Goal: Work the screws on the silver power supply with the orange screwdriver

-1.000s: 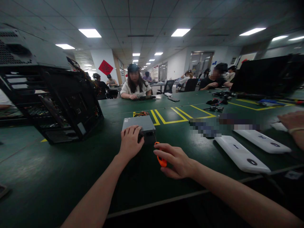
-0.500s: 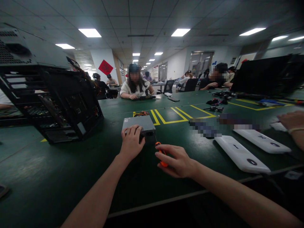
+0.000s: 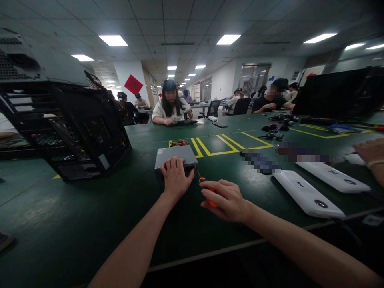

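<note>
A grey metal computer power supply (image 3: 172, 151) lies on the green table, its bundle of coloured cables (image 3: 180, 143) at the far side. My left hand (image 3: 176, 180) grips its near side, fingers bent over the top and thumb against the front edge, hiding part of that face. Between the fingers and thumb of my right hand (image 3: 228, 201) is a screwdriver (image 3: 211, 201) with an orange and black handle. Its thin shaft points up and left to the power supply's near right corner. Whether the tip sits in a screw is too small to tell.
An open black computer case (image 3: 81, 128) stands at left. White power banks (image 3: 307, 196) and a dark phone-like object (image 3: 261, 162) lie at right. Black cables (image 3: 273, 129) and a monitor (image 3: 333, 96) are farther back. Another person's hand (image 3: 372, 154) is at the right edge; a person sits opposite.
My left hand has slid right along the power supply, its thumb now closer to the right corner. My right hand and the screwdriver have shifted slightly right.
</note>
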`<state>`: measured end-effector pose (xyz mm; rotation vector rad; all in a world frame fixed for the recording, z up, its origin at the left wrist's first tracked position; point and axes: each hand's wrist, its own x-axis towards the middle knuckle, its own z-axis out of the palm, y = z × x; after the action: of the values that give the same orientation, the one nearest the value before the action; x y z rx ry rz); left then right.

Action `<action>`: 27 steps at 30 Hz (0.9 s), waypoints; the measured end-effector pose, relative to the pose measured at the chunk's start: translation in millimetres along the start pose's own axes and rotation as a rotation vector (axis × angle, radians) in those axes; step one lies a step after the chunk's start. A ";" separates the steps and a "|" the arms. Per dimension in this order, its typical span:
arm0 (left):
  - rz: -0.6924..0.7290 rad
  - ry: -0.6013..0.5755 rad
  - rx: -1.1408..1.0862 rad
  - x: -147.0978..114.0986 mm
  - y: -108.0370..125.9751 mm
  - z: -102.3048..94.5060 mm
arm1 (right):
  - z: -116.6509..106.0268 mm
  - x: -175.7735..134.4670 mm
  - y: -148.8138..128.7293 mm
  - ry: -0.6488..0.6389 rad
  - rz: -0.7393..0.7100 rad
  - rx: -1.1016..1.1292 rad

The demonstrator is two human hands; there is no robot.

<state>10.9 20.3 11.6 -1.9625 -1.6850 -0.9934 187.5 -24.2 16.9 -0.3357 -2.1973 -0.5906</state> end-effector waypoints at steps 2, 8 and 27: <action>-0.012 0.001 0.005 0.5 1.5 0.3 | 3.5 -0.5 1.1 0.040 0.019 0.034; -0.043 0.002 0.012 1.5 4.7 0.3 | 7.2 1.7 -2.2 0.014 0.059 0.140; 0.169 -0.146 0.017 -3.2 -25.4 -13.5 | 5.8 1.2 -1.4 0.004 -0.116 0.136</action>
<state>-17.3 14.5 14.4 -2.1715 -1.5623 -0.7904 182.3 -22.3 14.1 -0.1362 -2.2506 -0.5000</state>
